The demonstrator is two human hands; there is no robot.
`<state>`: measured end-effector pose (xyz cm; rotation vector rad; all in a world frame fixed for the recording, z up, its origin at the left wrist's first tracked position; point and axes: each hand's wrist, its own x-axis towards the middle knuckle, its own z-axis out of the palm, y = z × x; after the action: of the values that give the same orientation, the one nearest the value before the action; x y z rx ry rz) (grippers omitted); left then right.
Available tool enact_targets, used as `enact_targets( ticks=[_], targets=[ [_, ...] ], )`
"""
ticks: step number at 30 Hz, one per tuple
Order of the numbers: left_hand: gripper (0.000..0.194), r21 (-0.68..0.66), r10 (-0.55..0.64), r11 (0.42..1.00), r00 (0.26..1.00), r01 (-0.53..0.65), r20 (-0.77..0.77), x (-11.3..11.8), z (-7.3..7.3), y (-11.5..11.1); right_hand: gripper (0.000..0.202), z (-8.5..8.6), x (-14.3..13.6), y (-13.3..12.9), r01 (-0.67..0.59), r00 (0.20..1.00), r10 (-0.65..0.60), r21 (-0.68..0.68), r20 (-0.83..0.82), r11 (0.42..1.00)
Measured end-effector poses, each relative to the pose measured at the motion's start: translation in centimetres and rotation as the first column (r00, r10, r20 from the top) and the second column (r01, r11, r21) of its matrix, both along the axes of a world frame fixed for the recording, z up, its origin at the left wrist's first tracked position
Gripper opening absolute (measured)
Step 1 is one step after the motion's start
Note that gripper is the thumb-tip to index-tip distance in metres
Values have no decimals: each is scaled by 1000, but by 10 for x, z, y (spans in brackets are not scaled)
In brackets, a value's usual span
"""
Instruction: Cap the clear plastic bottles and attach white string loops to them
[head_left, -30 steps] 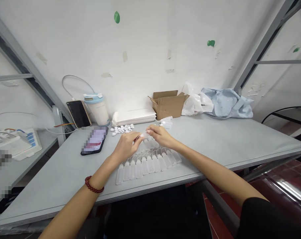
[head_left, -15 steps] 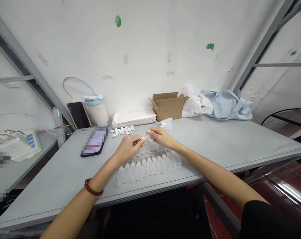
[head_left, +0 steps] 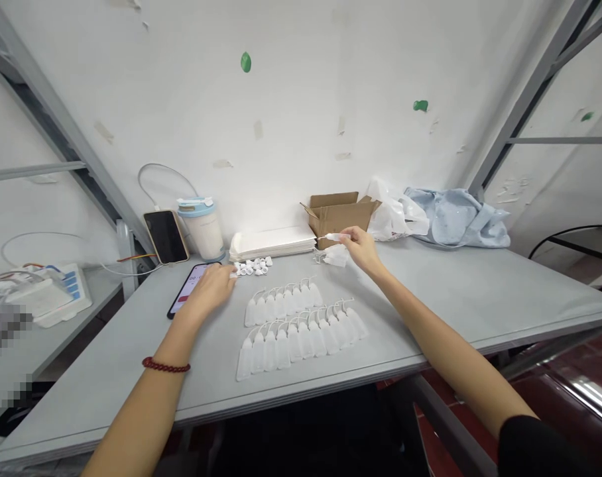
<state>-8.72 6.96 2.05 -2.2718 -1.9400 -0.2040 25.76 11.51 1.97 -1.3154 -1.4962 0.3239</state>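
My right hand (head_left: 359,248) pinches a small translucent bottle (head_left: 335,236) in front of the cardboard box, above a small pile of similar bottles (head_left: 335,256). My left hand (head_left: 214,286) reaches to the left end of a heap of small white caps (head_left: 254,266), its fingertips at the caps; what they hold, if anything, is too small to tell. Below lie two rows of translucent bottles with thin bent tubes: a back row (head_left: 284,303) and a longer front row (head_left: 301,340).
A phone (head_left: 184,291) lies partly under my left hand. Behind stand another phone (head_left: 166,236), a lidded cup (head_left: 201,228), a stack of white sheets (head_left: 276,242), a cardboard box (head_left: 343,215), a white plastic bag (head_left: 398,215) and light blue cloth (head_left: 455,215).
The hands were together over the bottles and have parted. My left hand has moved left to the caps; my right hand has moved right and back, and now holds a bottle near the box.
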Motion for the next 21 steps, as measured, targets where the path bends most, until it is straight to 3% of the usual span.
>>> enact_targets(
  ticks=[7, 14, 21],
  targets=[
    [38, -116, -113, 985, 985, 129, 131, 1, -11, 5, 19, -16, 22, 23, -35, 974, 39, -20, 224, 999],
    [32, -63, -109, 991, 977, 122, 183, 6, -16, 6, 22, -22, 22, 33, -14, 900, 26, -31, 434, 999],
    [24, -63, -133, 988, 983, 141, 124, 7, -14, 6, 23, -11, 17, 26, -58, 875, 55, -7, 481, 998]
  ],
)
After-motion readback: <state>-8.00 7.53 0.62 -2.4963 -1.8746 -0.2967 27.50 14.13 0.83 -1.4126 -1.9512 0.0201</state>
